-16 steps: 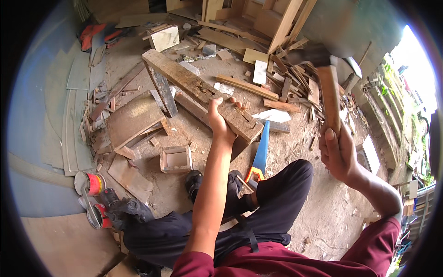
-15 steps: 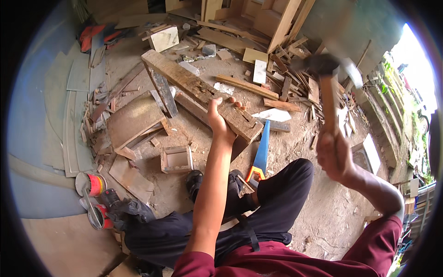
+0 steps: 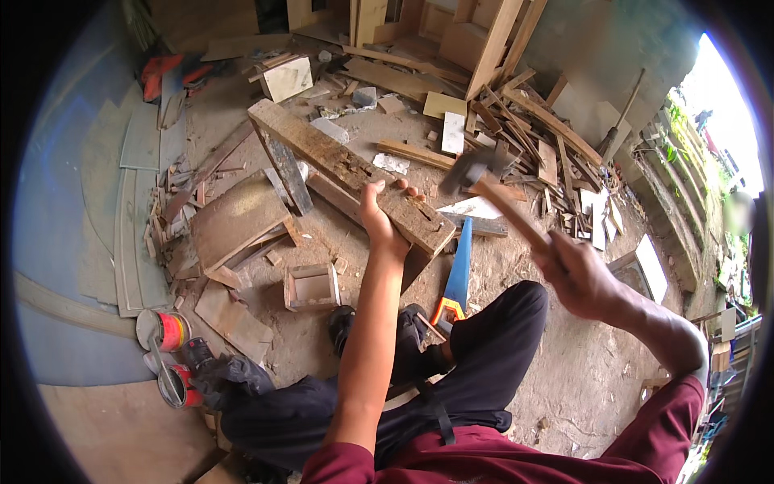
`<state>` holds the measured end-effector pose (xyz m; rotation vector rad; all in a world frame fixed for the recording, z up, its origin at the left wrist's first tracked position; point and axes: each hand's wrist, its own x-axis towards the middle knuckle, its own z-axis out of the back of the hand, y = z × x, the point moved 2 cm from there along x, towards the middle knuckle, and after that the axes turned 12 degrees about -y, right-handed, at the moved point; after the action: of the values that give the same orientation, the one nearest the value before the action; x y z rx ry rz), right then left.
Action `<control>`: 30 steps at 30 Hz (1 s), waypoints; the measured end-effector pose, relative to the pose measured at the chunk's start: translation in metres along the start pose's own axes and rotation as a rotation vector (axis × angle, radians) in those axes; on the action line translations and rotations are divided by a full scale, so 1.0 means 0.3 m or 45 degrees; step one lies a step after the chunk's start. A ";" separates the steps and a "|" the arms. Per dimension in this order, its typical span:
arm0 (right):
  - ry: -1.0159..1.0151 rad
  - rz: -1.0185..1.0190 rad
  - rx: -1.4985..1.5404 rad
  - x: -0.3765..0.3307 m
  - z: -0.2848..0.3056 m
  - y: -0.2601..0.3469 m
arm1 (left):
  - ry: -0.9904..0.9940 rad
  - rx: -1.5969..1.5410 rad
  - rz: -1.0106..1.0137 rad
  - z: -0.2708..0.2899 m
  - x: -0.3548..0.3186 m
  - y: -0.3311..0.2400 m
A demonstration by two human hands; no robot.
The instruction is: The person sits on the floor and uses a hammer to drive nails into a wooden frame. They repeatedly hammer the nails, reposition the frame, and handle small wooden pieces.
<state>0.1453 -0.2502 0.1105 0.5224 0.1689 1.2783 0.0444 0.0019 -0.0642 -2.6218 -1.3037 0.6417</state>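
A narrow wooden bench [image 3: 310, 145] with a worn, gouged top slants across the middle, its near end towards me. My left hand [image 3: 385, 222] is closed round that near end, thumb on top and fingertips over the far edge. My right hand [image 3: 576, 274] grips a hammer [image 3: 518, 216] by its wooden handle. The hammer's dark head, smeared by motion, hangs in the air to the right of the bench end, apart from it. Below the bench end lies a handsaw [image 3: 458, 262] with a blue blade and an orange-yellow handle.
Scrap wood [image 3: 532, 145] is heaped at the far right. A small open wooden box [image 3: 312, 288] sits left of my feet, with a wooden panel [image 3: 238, 218] behind it. Two red cans [image 3: 172, 331] stand at the left, near a blue-grey sheet [image 3: 72, 202].
The hammer has swung down and to the left, from upright to slanting towards the bench end. My right hand has tilted with it. My left hand keeps its grip on the bench.
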 end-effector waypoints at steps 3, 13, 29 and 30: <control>-0.384 -0.062 0.375 -0.025 -0.024 -0.035 | -0.030 0.033 -0.047 -0.039 -0.031 0.014; -0.278 -0.795 1.730 0.012 0.027 -0.094 | -0.013 -0.003 0.083 -0.036 -0.059 0.010; 0.103 -0.553 0.410 0.000 0.005 -0.073 | 0.058 -0.024 0.011 -0.004 -0.026 -0.007; -0.047 -0.558 0.619 -0.020 0.008 -0.037 | 0.039 -0.028 0.023 -0.006 -0.041 -0.005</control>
<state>0.1543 -0.2585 0.1066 0.8698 0.5412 0.7928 0.0377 -0.0067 -0.0583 -2.6527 -1.2872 0.5914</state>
